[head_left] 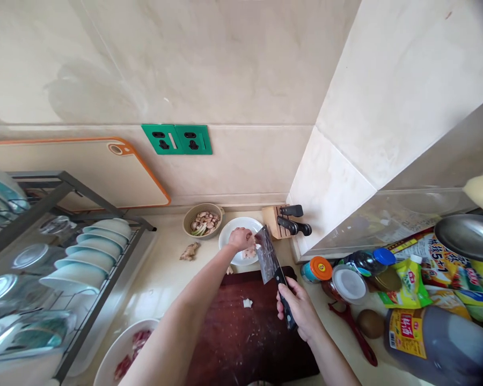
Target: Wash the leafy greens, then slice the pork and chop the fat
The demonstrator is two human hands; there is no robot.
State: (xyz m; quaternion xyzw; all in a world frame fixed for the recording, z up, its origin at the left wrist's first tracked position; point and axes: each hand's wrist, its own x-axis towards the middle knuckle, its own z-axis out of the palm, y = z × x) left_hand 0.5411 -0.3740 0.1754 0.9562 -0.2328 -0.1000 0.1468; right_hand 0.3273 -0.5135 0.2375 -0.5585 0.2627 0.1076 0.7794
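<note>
A cleaver [268, 257] with a black handle is gripped in my right hand [298, 308], its blade angled up beside the rim of a white plate [227, 234]. Over that plate is my left hand [242, 239], its fingers bent at pale pieces of meat [248, 252]; the fingertips are partly hidden, and whether they hold a piece is too small to tell. Below the plate lies a dark red-brown cutting board [241, 338] with one small white piece [247, 303] on it.
A knife block [272, 221] stands right of the plate, a basket of sliced food [203, 220] and ginger [190, 251] to its left. A dish rack [100, 300] and a bowl of red meat [116, 351] are at left. Jars [316, 269] and a large bottle [438, 338] crowd the right.
</note>
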